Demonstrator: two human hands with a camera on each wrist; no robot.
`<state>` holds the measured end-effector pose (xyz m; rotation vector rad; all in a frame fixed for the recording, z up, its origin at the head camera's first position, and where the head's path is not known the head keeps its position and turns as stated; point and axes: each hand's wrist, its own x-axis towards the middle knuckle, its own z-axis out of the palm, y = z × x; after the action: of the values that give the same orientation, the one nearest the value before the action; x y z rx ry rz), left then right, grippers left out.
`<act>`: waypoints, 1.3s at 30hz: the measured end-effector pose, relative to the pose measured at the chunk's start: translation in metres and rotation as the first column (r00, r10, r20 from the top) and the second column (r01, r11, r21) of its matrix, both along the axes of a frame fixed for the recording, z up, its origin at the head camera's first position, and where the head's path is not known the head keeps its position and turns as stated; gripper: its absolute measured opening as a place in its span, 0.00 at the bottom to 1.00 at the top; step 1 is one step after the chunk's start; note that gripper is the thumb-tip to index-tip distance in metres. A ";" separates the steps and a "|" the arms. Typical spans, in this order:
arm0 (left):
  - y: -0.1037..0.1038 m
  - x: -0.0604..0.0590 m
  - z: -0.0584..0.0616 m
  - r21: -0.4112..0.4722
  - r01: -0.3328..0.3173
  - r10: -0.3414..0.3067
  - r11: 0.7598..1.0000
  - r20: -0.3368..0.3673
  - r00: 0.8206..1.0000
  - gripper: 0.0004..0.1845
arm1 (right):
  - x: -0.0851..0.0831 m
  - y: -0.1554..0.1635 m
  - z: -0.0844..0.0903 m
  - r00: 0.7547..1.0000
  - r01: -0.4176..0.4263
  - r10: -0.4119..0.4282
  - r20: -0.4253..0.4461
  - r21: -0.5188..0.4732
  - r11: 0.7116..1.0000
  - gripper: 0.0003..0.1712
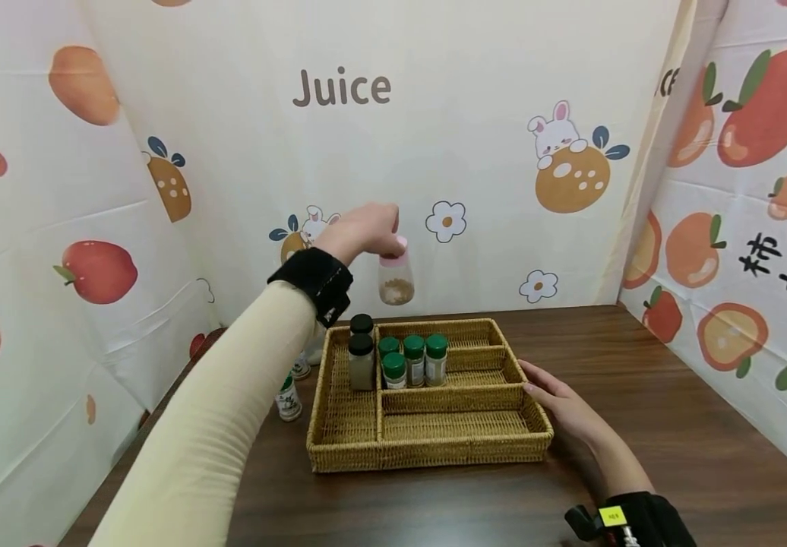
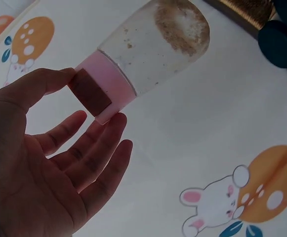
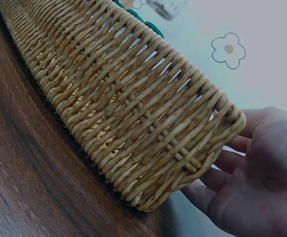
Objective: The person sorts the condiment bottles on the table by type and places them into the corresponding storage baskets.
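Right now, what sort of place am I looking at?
Probably an indoor tabletop corner dressed up with decoration, though I can't be certain: fruit-printed sheets hang behind and beside a brown table, which bears a divided wicker tray holding green-capped jars.

The basket (image 1: 462, 453) is woven from what looks like wicker, ridged and rough, its strands faintly shiny. Beneath it, the table (image 1: 694, 425) has a dark wood-grain surface, smooth with a soft sheen. The bottle (image 2: 155, 52) is clear and smooth, glass or plastic being hard to tell; its pink lid (image 2: 114, 74) looks like smooth plastic. The green caps (image 1: 437, 343) and black caps (image 1: 361, 345) also look like plastic. The backdrop (image 1: 448, 137) seems to be thin printed cloth, matt and lightly creased. The cream sleeve (image 1: 222, 395) is soft, matt fabric, and the black wristband (image 1: 314, 281) looks like dull cloth.
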<state>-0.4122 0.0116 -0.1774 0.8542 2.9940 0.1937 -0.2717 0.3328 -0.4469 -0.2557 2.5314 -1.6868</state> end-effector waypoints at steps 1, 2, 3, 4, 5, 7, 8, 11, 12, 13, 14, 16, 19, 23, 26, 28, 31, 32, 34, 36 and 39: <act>0.001 -0.002 -0.006 -0.001 0.003 -0.003 1.000 0.004 1.000 0.10 | 0.000 0.000 0.000 1.000 -0.003 0.003 0.001 -0.001 1.000 0.36; 0.003 -0.004 -0.011 -0.002 0.007 -0.007 1.000 0.006 1.000 0.10 | 0.000 0.000 0.000 1.000 -0.005 0.005 0.002 -0.004 1.000 0.36; 0.004 -0.005 -0.016 -0.004 0.009 -0.009 1.000 0.008 1.000 0.09 | 0.000 0.000 0.000 1.000 -0.008 0.008 0.003 -0.008 1.000 0.36; 0.006 -0.007 -0.021 -0.009 0.010 -0.009 1.000 0.009 1.000 0.09 | 0.001 0.000 0.001 1.000 -0.010 0.010 0.005 -0.012 1.000 0.36; 0.007 -0.008 -0.025 -0.005 0.009 -0.009 1.000 0.013 1.000 0.08 | 0.001 -0.001 0.001 1.000 -0.010 0.010 0.004 -0.011 1.000 0.36; 0.009 -0.011 -0.033 -0.005 0.006 -0.006 1.000 0.019 1.000 0.08 | 0.001 -0.001 0.001 1.000 -0.008 0.008 0.003 -0.007 1.000 0.36; 0.010 -0.012 -0.037 -0.009 0.004 -0.004 1.000 0.021 1.000 0.08 | 0.001 -0.001 0.001 1.000 -0.006 0.006 0.002 -0.002 1.000 0.36; 0.011 -0.014 -0.047 -0.033 -0.008 0.009 0.999 0.034 0.999 0.11 | 0.001 -0.002 0.001 1.000 -0.009 0.009 -0.006 0.015 1.000 0.36; 0.012 -0.014 -0.050 -0.046 -0.014 0.016 0.999 0.036 0.999 0.12 | 0.000 -0.002 0.001 1.000 -0.008 0.008 -0.007 0.018 1.000 0.36; 0.011 -0.014 -0.053 -0.059 -0.022 0.024 0.998 0.039 0.999 0.13 | 0.000 -0.003 0.001 1.000 -0.005 0.005 -0.008 0.021 1.000 0.36; 0.011 -0.014 -0.056 -0.070 -0.029 0.032 0.997 0.043 0.999 0.14 | 0.000 -0.003 0.000 1.000 -0.004 0.005 -0.010 0.026 1.000 0.37; 0.011 -0.014 -0.061 -0.085 -0.036 0.040 0.996 0.052 0.998 0.15 | -0.001 -0.003 0.000 1.000 -0.007 0.008 -0.013 0.032 0.999 0.36; 0.010 -0.014 -0.067 -0.096 -0.033 0.039 0.995 0.066 0.997 0.15 | 0.000 -0.004 0.000 1.000 0.003 -0.003 -0.009 0.023 1.000 0.36; 0.008 -0.014 -0.074 -0.108 -0.017 0.027 0.994 0.095 0.995 0.14 | 0.001 -0.004 0.001 1.000 -0.010 0.010 -0.020 0.010 1.000 0.36; 0.007 -0.015 -0.079 -0.119 -0.009 0.022 0.993 0.110 0.994 0.14 | 0.001 -0.005 0.002 1.000 -0.019 0.019 -0.025 0.013 1.000 0.36; 0.006 -0.016 -0.081 -0.126 -0.009 0.024 0.992 0.113 0.993 0.15 | 0.002 -0.005 0.002 1.000 -0.013 0.013 -0.019 0.015 1.000 0.36; 0.005 -0.017 -0.084 -0.129 -0.008 0.023 0.992 0.117 0.993 0.14 | 0.002 -0.004 0.002 1.000 -0.002 0.002 -0.011 0.019 1.000 0.36; 0.005 -0.017 -0.084 -0.130 -0.002 0.018 0.992 0.123 0.992 0.14 | 0.002 -0.004 0.002 1.000 0.002 -0.002 -0.008 0.019 1.000 0.36; 0.004 -0.017 -0.085 -0.130 0.014 0.004 0.991 0.138 0.990 0.12 | 0.002 -0.003 0.002 1.000 0.010 -0.009 -0.007 0.021 1.000 0.36; 0.005 -0.015 -0.085 -0.121 0.028 -0.008 0.992 0.167 0.986 0.11 | 0.003 -0.003 0.002 1.000 0.006 -0.006 -0.011 0.020 1.000 0.36; 0.005 -0.014 -0.086 -0.106 0.036 -0.014 0.994 0.196 0.980 0.11 | 0.003 -0.003 0.002 1.000 0.005 -0.005 -0.012 0.024 1.000 0.36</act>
<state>-0.4258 0.0169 -0.2634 0.8106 2.7816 0.1050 -0.2685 0.3301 -0.4446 -0.2592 2.5616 -1.6601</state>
